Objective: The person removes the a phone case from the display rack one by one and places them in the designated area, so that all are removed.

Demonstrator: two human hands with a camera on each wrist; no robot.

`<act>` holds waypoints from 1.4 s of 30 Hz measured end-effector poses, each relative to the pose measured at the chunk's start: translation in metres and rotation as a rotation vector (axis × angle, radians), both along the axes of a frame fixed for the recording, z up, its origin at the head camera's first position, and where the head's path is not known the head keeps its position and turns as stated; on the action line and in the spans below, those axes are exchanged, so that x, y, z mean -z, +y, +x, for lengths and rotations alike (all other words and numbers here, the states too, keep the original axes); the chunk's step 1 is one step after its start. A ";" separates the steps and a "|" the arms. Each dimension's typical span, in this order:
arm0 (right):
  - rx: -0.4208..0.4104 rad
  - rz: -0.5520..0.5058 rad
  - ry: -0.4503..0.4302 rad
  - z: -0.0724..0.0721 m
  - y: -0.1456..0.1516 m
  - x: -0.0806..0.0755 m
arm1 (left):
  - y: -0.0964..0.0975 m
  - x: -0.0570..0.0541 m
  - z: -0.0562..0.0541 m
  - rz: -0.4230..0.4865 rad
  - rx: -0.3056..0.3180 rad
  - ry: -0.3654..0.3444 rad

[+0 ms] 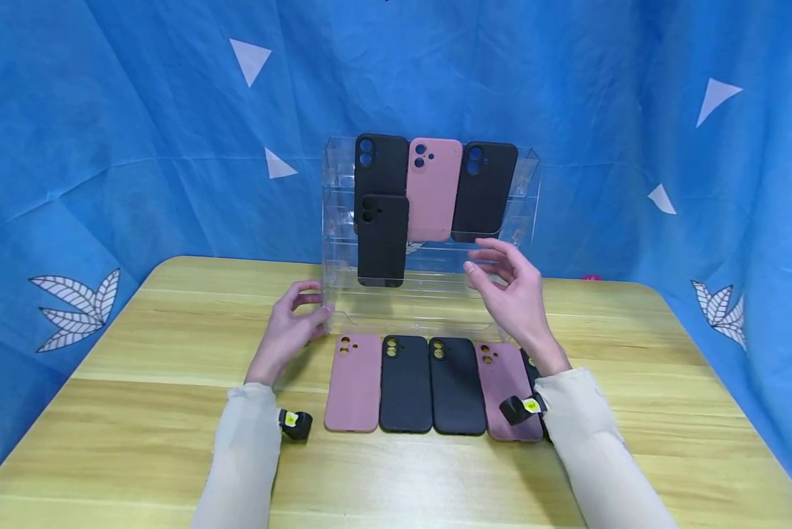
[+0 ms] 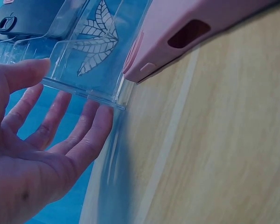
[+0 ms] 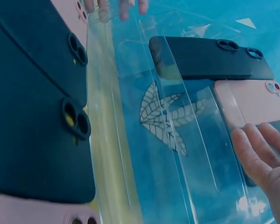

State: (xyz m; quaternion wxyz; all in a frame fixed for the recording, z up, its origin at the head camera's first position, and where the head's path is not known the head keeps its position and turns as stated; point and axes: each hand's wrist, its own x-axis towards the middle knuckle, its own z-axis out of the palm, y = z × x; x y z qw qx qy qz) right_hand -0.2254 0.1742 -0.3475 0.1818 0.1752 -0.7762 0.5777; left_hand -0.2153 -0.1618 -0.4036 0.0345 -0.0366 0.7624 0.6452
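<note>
Cloth in bright blue, printed with white triangles and leaves, hangs behind a pale wood-grain table, on which we see a clear plastic tiered rack. Our left hand is at the rack's left edge, thumb apart from extended fingers that touch its side. Our right hand, half open with fingers softly bent, holds nothing before the rack's right part. On its upper tier we count a matte black phone case, a pink phone case and a tilted black case; a lower black case overlaps the first. Before the rack, we see a table row of pink, black, black, pink and partly hidden black cases. Small black wrist cameras sit at both our cuffs.
</note>
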 end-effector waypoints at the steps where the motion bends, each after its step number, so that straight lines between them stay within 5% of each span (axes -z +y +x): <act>1: -0.005 -0.006 -0.001 -0.002 -0.002 0.000 | 0.000 0.000 0.000 0.001 0.000 0.000; 42: -0.114 -0.079 -0.150 -0.044 -0.064 0.003 | -0.001 -0.002 0.000 0.005 0.010 -0.016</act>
